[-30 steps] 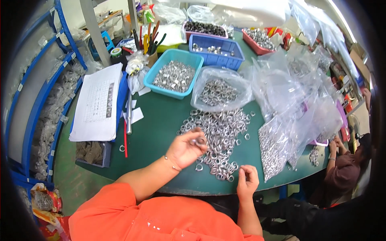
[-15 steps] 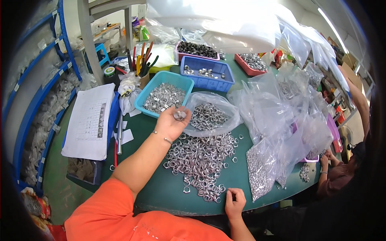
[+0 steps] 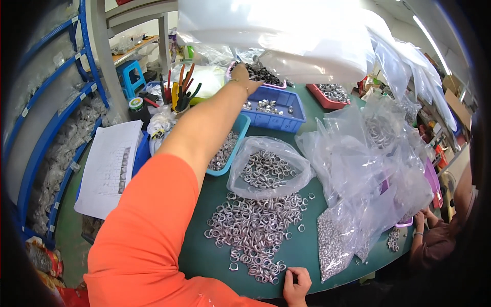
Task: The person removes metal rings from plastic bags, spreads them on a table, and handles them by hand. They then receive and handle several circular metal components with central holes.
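My left arm stretches across the table to the far pink basket of dark metal rings. Over its left end is my left hand, its thumb spread away from the fingers, whose tips are partly lost against the rings. I see nothing held there. My right hand rests curled at the near table edge, with nothing visible in it. Just beyond it lies a loose heap of silver metal rings. Behind the heap, an open clear plastic bag contains more silver rings.
A blue bin and a turquoise bin hold small metal parts. A red tray stands further right. Filled plastic bags lie at right, beside a co-worker's arm. Papers and pliers are at left.
My left hand, earlier palm up with a small silver piece over the turquoise bin, has moved forward to the pink basket. The silver piece is no longer visible. My right hand stays curled.
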Demonstrator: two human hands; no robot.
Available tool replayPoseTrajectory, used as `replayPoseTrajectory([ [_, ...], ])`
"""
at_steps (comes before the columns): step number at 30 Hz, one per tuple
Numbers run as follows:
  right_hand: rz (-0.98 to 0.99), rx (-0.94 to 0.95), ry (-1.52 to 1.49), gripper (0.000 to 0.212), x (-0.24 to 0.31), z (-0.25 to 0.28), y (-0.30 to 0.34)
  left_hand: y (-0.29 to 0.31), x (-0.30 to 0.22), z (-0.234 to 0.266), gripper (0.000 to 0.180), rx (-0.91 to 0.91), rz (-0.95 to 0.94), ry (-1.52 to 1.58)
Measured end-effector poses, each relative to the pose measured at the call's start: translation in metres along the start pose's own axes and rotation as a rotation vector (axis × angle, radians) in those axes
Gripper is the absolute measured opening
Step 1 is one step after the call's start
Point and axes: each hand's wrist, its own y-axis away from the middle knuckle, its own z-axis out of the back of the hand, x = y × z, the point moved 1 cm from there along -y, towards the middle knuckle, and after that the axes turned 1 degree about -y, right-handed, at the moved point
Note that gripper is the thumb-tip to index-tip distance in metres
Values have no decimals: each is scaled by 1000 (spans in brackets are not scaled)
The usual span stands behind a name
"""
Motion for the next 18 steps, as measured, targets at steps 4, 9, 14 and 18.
replayPoseTrajectory([
  [4,-15,-12,-35,9,-3,1,0,46,-1,15,55,-91,22,-103],
  [9,-35,7,-5,5,-3,-8,1,92,-36,38,30,-131,-45,-259],
  [14,8,-27,-17,6,-11,-9,2,117,-52,48,14,-130,-98,-553],
  [18,14,-32,-43,5,-10,-5,4,151,-64,50,10,64,-52,-646],
])
